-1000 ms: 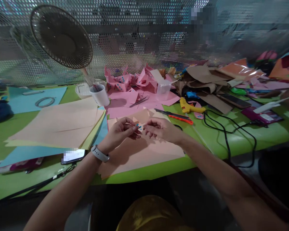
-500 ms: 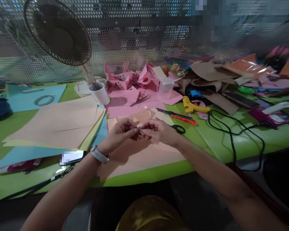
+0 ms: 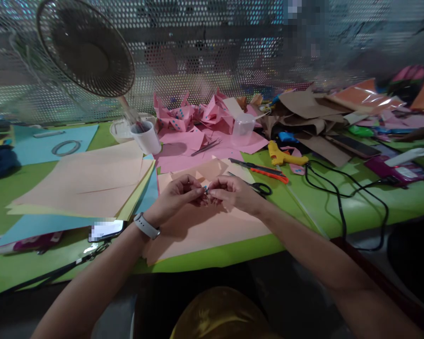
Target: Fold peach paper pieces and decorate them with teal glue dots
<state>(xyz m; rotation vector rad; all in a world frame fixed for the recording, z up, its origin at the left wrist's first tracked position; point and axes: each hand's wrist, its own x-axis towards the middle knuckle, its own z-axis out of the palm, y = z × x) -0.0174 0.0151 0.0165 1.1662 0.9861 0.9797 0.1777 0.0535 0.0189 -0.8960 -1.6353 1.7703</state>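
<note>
My left hand point(image 3: 183, 193) and my right hand point(image 3: 232, 193) meet fingertip to fingertip over a peach paper sheet point(image 3: 212, 230). Both are closed in a pinch. Between them shows a tiny blue piece point(image 3: 205, 189), too small for me to name. A white watch band circles my left wrist. Scissors with black handles point(image 3: 262, 189) lie just beyond my right hand, and an orange utility knife point(image 3: 268, 173) rests past them. Another folded peach piece point(image 3: 215, 170) lies behind my fingers.
Peach, yellow and blue sheets point(image 3: 85, 179) are stacked at left, with a phone point(image 3: 108, 230) below. Behind stand a white cup point(image 3: 146, 136), a fan point(image 3: 88, 52) and pink folded paper point(image 3: 183, 115). To the right lie a yellow glue gun point(image 3: 286, 156), its black cord point(image 3: 339, 193) and brown paper point(image 3: 307, 106).
My hands stay nearly in place, still pinched together. The fingertips have shifted very slightly around the tiny blue piece.
</note>
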